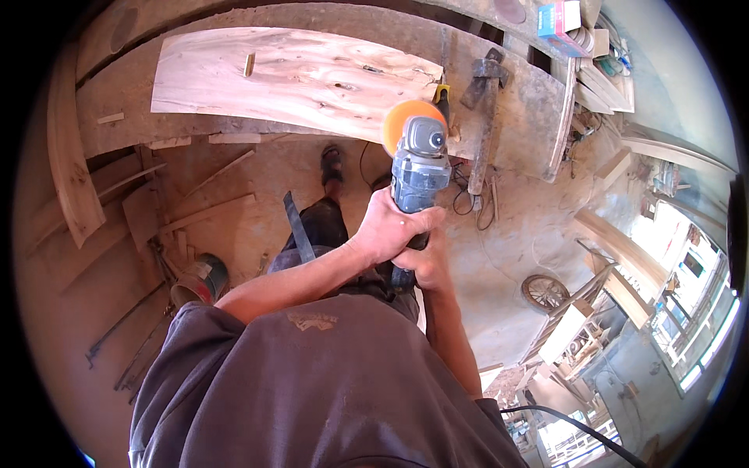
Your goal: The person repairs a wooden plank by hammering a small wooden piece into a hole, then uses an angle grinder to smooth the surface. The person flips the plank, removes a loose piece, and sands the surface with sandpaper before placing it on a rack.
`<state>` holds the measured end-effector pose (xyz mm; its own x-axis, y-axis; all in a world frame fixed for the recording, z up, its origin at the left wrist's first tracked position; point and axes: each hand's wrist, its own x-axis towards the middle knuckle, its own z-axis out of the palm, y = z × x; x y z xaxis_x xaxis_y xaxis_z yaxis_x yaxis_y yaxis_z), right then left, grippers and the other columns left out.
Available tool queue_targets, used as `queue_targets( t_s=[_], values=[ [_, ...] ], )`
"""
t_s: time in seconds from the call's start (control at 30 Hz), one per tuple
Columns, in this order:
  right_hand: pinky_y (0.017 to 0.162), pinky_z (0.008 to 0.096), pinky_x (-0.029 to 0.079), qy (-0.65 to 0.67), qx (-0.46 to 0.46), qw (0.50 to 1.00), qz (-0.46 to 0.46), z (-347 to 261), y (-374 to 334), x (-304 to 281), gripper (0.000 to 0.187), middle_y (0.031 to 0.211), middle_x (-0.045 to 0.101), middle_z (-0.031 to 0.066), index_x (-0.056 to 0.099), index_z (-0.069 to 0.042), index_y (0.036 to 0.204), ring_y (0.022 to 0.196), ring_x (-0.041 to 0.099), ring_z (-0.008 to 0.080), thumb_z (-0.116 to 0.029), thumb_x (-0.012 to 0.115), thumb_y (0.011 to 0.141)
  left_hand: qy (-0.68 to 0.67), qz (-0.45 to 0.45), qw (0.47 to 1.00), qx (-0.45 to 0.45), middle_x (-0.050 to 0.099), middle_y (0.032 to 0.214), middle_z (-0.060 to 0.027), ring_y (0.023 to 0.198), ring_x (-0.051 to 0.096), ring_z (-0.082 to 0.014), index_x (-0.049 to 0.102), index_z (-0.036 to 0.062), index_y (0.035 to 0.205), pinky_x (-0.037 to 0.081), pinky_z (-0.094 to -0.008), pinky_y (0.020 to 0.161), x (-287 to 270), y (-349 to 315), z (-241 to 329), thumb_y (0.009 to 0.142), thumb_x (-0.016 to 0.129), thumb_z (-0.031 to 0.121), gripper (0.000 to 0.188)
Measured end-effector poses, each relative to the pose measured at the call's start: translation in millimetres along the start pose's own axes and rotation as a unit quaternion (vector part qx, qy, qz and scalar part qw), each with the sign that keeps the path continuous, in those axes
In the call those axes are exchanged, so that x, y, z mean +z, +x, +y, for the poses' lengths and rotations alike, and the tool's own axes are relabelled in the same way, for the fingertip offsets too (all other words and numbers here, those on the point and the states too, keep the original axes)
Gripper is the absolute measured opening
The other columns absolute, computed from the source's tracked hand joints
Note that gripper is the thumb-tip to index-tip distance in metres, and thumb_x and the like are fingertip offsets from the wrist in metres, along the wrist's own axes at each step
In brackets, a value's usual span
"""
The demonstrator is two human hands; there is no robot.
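I hold an angle grinder (421,178) with a grey-blue body and an orange disc (406,121). My left hand (384,228) is closed around the middle of its body. Farther back, my right hand (427,256) wraps the rear grip. The disc overlaps the right end of a pale wooden board (289,82); whether it touches the wood I cannot tell. Knots and cracks mark the board, and a small wood piece (249,65) sits on it. Just right of the disc is a small yellow and black object (442,97).
Under the board is a worn workbench (538,117). A long-handled tool with a dark head (485,101) lies on its right part. A blue and pink box (562,27) is at the far right. Planks (74,171), a bucket (203,281) and a spoked wheel (544,292) stand around.
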<state>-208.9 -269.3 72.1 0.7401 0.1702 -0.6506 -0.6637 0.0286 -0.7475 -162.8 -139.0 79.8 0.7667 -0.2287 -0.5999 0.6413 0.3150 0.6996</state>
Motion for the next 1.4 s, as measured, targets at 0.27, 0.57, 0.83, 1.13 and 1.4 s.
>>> queue_targets(
  t_s=[0.27,0.57,0.83,1.13,1.4],
  values=[
    [0.073,0.0336,0.056,0.155,-0.033,0.985,0.070,-1,-27,-38,0.064,0.098,0.065,0.0095,0.058,0.003,0.119,0.084,0.068,0.0232,-0.021,0.074,0.062,-0.169,-0.171,0.970,-0.045,0.067,0.091,-0.0009,0.086,0.063,-0.0120,0.067,0.0028,0.116,0.053,-0.0291,0.078,35,21,-23,0.097,0.069,0.052,0.053],
    [0.067,0.0379,0.056,0.422,-0.023,0.902,-0.090,-11,-44,-62,0.069,0.096,0.065,0.0190,0.056,0.006,0.119,0.077,0.068,0.0312,-0.024,0.086,0.064,-0.331,-0.280,0.885,-0.169,0.072,0.106,-0.0109,0.096,0.070,-0.0220,0.066,0.0025,0.121,0.057,-0.0369,0.087,48,41,-40,0.099,0.064,0.048,0.050],
    [0.069,0.0341,0.055,0.101,-0.085,0.987,0.093,-24,-10,-132,0.066,0.100,0.066,0.0130,0.057,0.004,0.121,0.078,0.066,0.0222,-0.020,0.087,0.067,0.419,-0.037,0.840,0.342,0.061,0.134,-0.0222,0.130,0.055,-0.0393,0.060,0.0002,0.133,0.044,-0.0487,0.109,33,43,2,0.083,0.075,0.008,0.052],
    [0.097,0.0427,0.051,-0.355,-0.186,0.859,0.318,-29,119,-217,0.092,0.117,0.064,0.0184,0.038,-0.003,0.155,0.105,0.065,0.0310,-0.009,0.079,0.073,0.700,0.120,0.616,0.341,0.038,0.162,-0.0166,0.152,0.030,-0.0384,0.050,0.0017,0.140,0.025,-0.0517,0.123,-62,52,6,0.079,0.076,0.016,0.068],
    [0.087,0.0492,0.047,-0.619,-0.165,0.689,0.340,-47,182,-283,0.097,0.107,0.053,0.0177,0.035,-0.022,0.160,0.101,0.058,0.0385,-0.012,0.082,0.077,0.752,0.058,0.547,0.365,0.028,0.164,-0.0262,0.151,0.025,-0.0501,0.048,0.0062,0.142,0.027,-0.0618,0.119,-90,90,66,0.056,0.090,0.017,0.096]
  ],
)
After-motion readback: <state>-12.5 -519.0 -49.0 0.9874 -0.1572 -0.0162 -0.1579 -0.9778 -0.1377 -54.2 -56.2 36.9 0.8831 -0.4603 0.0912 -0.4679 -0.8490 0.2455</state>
